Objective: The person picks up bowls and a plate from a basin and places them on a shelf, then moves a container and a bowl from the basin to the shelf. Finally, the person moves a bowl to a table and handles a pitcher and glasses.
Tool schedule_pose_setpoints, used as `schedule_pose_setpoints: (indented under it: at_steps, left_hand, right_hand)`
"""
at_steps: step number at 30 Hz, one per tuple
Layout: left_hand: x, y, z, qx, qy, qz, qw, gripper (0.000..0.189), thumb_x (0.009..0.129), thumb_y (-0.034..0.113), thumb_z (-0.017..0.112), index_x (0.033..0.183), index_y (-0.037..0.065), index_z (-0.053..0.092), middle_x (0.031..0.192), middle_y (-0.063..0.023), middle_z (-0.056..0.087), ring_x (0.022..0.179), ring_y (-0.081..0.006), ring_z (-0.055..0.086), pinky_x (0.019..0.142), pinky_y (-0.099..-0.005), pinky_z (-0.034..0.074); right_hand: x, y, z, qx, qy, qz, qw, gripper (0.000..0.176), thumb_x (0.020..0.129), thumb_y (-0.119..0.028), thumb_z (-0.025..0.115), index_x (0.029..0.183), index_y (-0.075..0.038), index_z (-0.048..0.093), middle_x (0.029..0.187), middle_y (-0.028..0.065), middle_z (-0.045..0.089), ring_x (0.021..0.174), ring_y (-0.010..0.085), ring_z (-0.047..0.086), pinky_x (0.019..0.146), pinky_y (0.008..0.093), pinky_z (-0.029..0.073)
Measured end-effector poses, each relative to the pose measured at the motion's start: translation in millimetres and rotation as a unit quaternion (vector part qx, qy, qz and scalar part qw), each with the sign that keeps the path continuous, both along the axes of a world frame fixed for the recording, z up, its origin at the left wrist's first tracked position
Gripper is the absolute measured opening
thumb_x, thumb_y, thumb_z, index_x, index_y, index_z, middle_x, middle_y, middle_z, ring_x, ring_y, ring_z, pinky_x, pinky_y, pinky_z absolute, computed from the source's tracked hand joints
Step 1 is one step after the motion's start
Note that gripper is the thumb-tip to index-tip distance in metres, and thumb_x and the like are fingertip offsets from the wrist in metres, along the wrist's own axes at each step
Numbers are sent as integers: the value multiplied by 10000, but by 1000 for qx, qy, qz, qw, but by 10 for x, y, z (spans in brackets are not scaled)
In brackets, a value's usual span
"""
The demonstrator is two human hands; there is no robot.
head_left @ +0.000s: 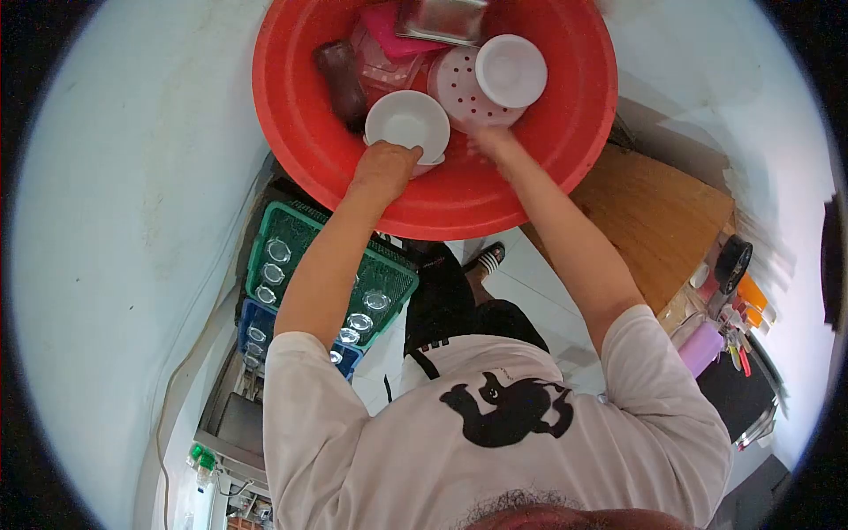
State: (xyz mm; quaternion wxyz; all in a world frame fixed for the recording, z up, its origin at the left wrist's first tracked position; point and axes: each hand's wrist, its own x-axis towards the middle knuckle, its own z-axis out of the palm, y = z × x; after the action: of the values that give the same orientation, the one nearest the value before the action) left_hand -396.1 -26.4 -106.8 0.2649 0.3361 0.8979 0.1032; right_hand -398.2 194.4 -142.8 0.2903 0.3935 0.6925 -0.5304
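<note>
Inside a large red basin [300, 168], my left hand [387, 168] grips the near rim of a white bowl [408, 121], thumb over the edge. Blurred by motion, my right hand [491, 143] is at the near edge of a pale perforated piece with round holes [461, 88]; its fingers do not show clearly. On that piece rests a white round dish [511, 71]. Left of the bowl lies a dark brown oblong object [340, 84]. Farther back are a pink item [389, 28], a clear plastic container [382, 72] and a shiny metal pan [444, 19].
Below the basin at left stands a green crate [287, 225] with several glass-like pieces, beside a blue crate [256, 331]. A wooden board [649, 225] is at right, with a purple container [700, 352] and utensils near its corner. A pale wall [115, 221] borders the left.
</note>
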Motion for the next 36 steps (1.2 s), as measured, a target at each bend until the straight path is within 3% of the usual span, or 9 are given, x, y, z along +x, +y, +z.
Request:
schedule_pose_setpoints:
  at_steps: [2,4,7,16,21,24,29,33,36]
  left_hand:
    - [-5,3,3,15,12,-2,1000,301,875,337,539,1026,88,619,836,-169,661,811,-347,631,732,-444,489]
    - [-13,9,16,14,4,-10,1000,288,876,327,535,1011,87,619,832,-162,661,806,-344,631,728,-444,487]
    - [-30,48,125,0,-3,-20,1000,261,875,309,529,976,84,616,827,-147,662,790,-338,630,724,-441,483]
    - [-77,-170,424,74,85,-76,991,125,799,129,533,899,95,601,909,-110,623,903,-267,601,777,-404,450]
    - [-98,-146,1131,84,139,-142,976,184,775,100,563,952,54,572,1004,-104,609,1009,-266,559,901,-399,419]
    - [3,34,1705,128,98,-139,977,318,736,77,637,1039,34,554,1050,-132,604,1019,-300,554,955,-404,408]
    - [418,440,2529,190,42,-160,968,371,727,49,661,1082,28,556,1019,-158,604,974,-341,557,845,-422,445]
    - [918,813,3101,206,9,-190,960,361,709,39,686,1048,28,564,987,-156,609,936,-343,569,807,-419,446]
    - [1437,1079,3434,216,13,-247,944,357,697,46,703,1027,28,567,984,-146,612,921,-339,576,794,-416,450]
  right_hand:
    - [39,-213,-191,20,-62,143,988,613,836,-511,562,1199,-17,545,949,129,643,824,250,634,640,360,500]
    - [64,-326,-755,108,139,269,947,624,822,-460,576,1276,-38,506,1047,189,641,971,316,619,804,406,497]
    - [7,-451,-931,161,66,267,948,552,809,-399,579,1194,-4,564,1113,242,605,1037,355,587,918,416,443]
    - [-115,-315,-380,130,130,317,930,423,747,-283,561,995,50,644,987,279,625,975,373,611,849,434,479]
    - [-62,-137,400,44,123,293,947,381,742,-254,542,1018,-17,655,997,268,631,945,327,630,831,414,486]
    - [116,49,976,-7,110,246,963,306,751,-251,548,879,9,647,693,128,635,593,232,587,524,352,476]
    - [644,515,1739,-98,142,218,960,381,747,-225,534,1073,-48,616,802,127,645,635,221,578,565,356,493]
    - [1342,833,2421,-7,227,217,949,457,737,-217,541,1170,-72,567,884,122,639,741,215,593,613,358,512]
    - [2218,1014,2906,-114,157,35,980,525,731,-187,535,1234,-44,491,1119,155,573,988,305,588,698,442,546]
